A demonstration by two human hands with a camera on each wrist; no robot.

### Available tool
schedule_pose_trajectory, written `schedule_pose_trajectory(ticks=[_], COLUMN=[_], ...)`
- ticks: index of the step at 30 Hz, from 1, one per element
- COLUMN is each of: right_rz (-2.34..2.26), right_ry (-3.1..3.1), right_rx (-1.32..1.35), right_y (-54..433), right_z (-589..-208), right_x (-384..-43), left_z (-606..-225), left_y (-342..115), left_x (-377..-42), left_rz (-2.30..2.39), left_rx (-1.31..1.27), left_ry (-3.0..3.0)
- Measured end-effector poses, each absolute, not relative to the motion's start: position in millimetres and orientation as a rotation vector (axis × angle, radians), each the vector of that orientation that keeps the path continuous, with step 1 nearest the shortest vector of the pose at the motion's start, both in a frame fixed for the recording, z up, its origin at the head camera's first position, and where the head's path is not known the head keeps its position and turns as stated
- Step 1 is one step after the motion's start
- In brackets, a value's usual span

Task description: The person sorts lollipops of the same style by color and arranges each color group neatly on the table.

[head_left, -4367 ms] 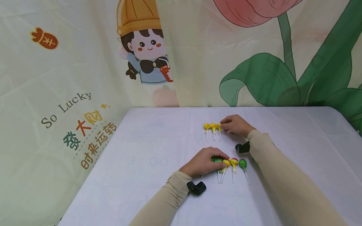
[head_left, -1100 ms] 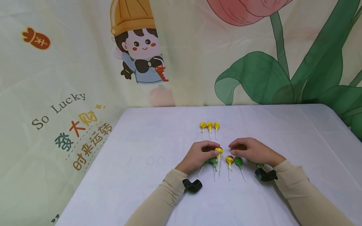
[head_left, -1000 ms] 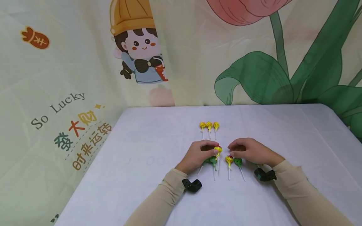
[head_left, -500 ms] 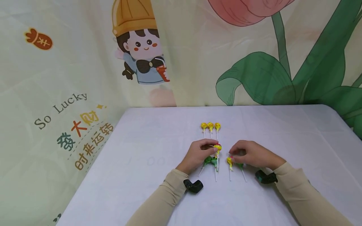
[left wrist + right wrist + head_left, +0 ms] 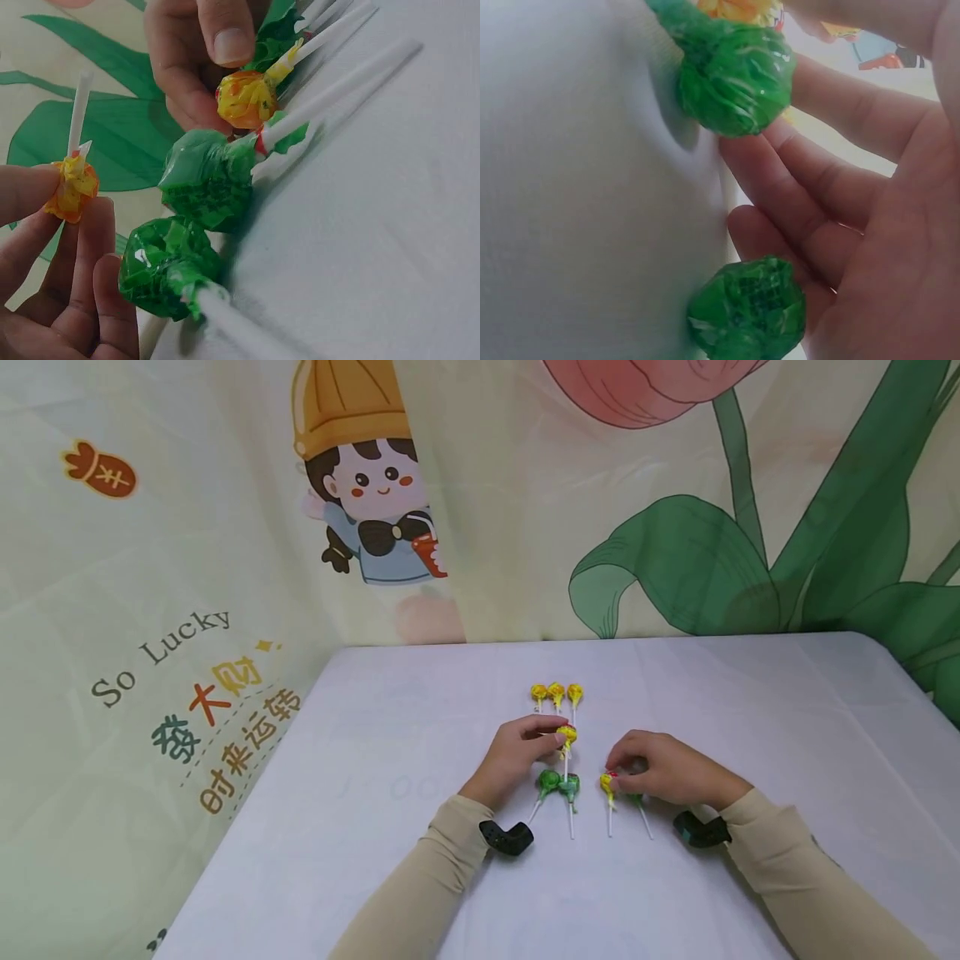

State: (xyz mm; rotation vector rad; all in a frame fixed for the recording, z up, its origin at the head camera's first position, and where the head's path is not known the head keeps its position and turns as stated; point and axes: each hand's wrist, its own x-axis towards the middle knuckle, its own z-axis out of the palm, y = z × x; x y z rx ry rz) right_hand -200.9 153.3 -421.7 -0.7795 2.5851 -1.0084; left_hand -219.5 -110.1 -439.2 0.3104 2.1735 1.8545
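Note:
My left hand (image 5: 517,752) pinches a yellow lollipop (image 5: 567,737) by its wrapped head, raised over the table with its stick toward me. Below it lie two green lollipops (image 5: 549,781), their heads side by side. My right hand (image 5: 671,768) has thumb and fingers on the head of another yellow lollipop (image 5: 607,783), which has a red top and lies on the cloth. A green lollipop (image 5: 739,75) sits under that hand's fingers, and one more green head (image 5: 750,307) shows near the palm in the right wrist view.
Three yellow lollipops (image 5: 556,693) lie in a row farther back, their sticks toward me and partly hidden by the left hand. A white cloth covers the table (image 5: 405,877). Behind its far edge hangs a printed backdrop (image 5: 510,527).
My right hand came back from the yellow row and took hold of the nearer yellow lollipop. My left hand picked up its yellow lollipop from beside the green ones and carried it toward the row.

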Motion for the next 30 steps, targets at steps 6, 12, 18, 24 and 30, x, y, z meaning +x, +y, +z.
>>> schedule_pose_trajectory(ticks=[6,12,18,24,30], right_rz=[-1.014,-1.012,-1.012,-1.009,-1.023], right_ry=[2.575,2.58,2.578,2.573,2.563], right_rx=[-0.764,-0.769,-0.786,-0.789,-0.804], right_y=[152,152,153,155,154], right_z=[-423,-422,-422,-421,-424], right_x=[-202,-201,-200,-199,-202], left_z=[-439,-438,-436,-432,-431], left_y=[-114,-123,-135,-139,-141], left_x=[-225,-234,-244,-252,-261], left_rz=[1.955,1.965,1.947,1.914,1.858], left_rx=[0.251,0.236,0.163,0.167,0.192], left_ry=[2.113,2.136,2.227,2.291,2.386])
